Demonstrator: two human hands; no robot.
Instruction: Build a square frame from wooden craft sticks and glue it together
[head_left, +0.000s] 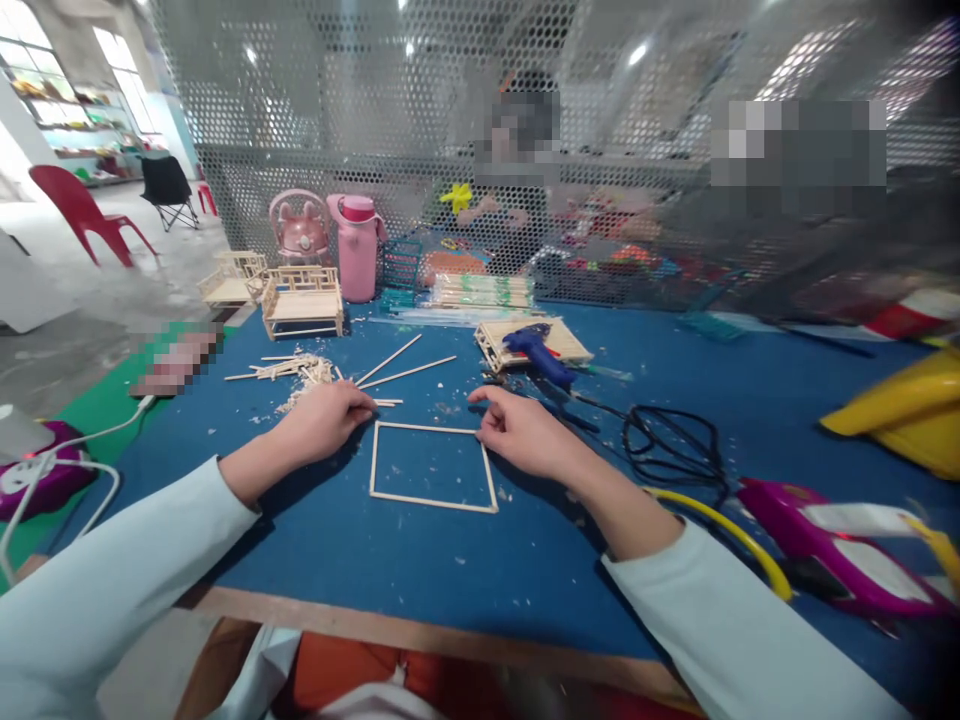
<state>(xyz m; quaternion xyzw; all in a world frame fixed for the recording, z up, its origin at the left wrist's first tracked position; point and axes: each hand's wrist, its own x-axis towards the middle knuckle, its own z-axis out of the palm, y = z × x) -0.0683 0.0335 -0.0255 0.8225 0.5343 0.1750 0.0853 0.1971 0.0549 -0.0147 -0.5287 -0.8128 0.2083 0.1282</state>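
One rectangular stick frame (433, 502) is laid flat on the blue tabletop (420, 570), between the hands. Long axis is run left-right, right end dipped slightly toward the near edge; short sides are pointed away from the wearer. Left hand (324, 420) is placed by the far-left corner, thumb and index brought together; whether a stick is gripped can't be told. Right hand (534, 435) is placed at the far-right corner, index extended leftward, other fingers curled; grip on corner can't be confirmed. Loose sticks (304, 372) are heaped beyond left hand; glue gun (538, 355) is rested on a slatted stick piece (574, 345).
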